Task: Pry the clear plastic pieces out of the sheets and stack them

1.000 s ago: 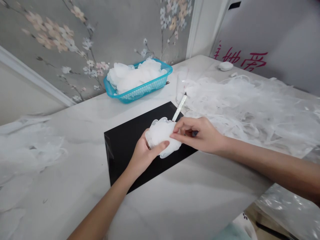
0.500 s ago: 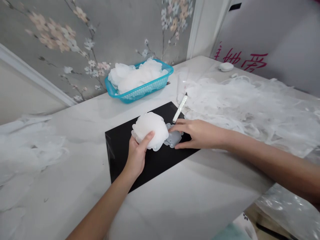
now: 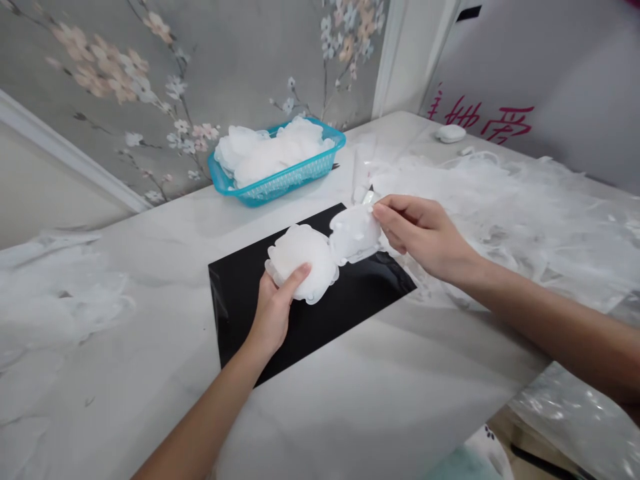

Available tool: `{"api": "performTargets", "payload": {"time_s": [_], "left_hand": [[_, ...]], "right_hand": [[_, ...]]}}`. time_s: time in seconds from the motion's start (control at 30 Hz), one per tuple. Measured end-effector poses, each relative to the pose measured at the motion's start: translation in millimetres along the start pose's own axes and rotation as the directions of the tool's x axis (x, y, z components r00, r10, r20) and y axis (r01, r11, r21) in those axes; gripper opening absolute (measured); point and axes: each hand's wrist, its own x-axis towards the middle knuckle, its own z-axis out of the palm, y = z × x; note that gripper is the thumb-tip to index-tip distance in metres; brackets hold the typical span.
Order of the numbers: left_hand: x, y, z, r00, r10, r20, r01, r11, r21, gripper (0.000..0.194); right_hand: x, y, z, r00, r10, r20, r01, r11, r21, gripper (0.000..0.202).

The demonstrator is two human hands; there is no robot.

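My left hand (image 3: 274, 310) grips a thick stack of thin white scalloped sheets (image 3: 303, 260), thumb on top and fingers underneath. My right hand (image 3: 417, 230) pinches the upper right edge of a single translucent white scalloped sheet (image 3: 355, 235) between thumb and fingers. This sheet is raised above the black mat (image 3: 310, 347), and its left edge meets or overlaps the stack. Partly hidden behind the sheet and my right hand is a thin knife-like tool (image 3: 369, 195), only its far end showing.
A blue basket (image 3: 280, 185) heaped with white scalloped pieces stands by the wall. Loose translucent strips (image 3: 505, 207) cover the table's right side. More white sheets (image 3: 65, 293) lie at left. A white rounded object (image 3: 451, 133) sits at the back right.
My right hand has lifted the single sheet up off the mat, moving it away from me and slightly right. My left hand and the stack have hardly moved.
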Motion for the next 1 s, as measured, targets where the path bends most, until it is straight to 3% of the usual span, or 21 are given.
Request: {"api": "performTargets", "payload": {"time_s": [0.17, 0.27, 0.43, 0.6, 0.77, 1.0], "left_hand": [[0.2, -2.2, -2.9, 0.994, -0.029, 0.109, 0.009, 0.984, 0.177, 0.037], [0.1, -2.1, -4.3, 0.99, -0.058, 0.13, 0.024, 0.969, 0.247, 0.036], [-0.8, 1.0, -3.3, 0.985, -0.084, 0.151, 0.045, 0.968, 0.248, 0.037], [-0.6, 2.2, -2.1, 0.986, -0.087, 0.139, 0.048, 0.964, 0.262, 0.039], [-0.3, 1.6, -1.9, 0.987, -0.077, 0.142, 0.037, 0.965, 0.261, 0.04], [-0.8, 1.5, -0.6, 0.991, -0.062, 0.115, 0.031, 0.967, 0.254, 0.036]], "right_hand": [[-2.5, 2.2, 3.1, 0.989, 0.13, 0.065, -0.141, 0.964, 0.226, 0.027], [-2.6, 2.1, 3.7, 0.99, 0.143, 0.012, -0.14, 0.948, 0.286, 0.024], [-4.4, -1.0, 0.9, 0.992, -0.01, -0.129, 0.042, 0.969, 0.244, 0.017], [-11.1, -5.2, 0.2, 0.966, -0.256, 0.015, 0.243, 0.933, 0.265, 0.021], [-16.4, -9.0, 3.6, 0.945, -0.319, 0.076, 0.31, 0.944, 0.109, 0.002], [-14.5, -5.4, 3.2, 0.973, -0.227, 0.044, 0.209, 0.945, 0.252, 0.006]]}}
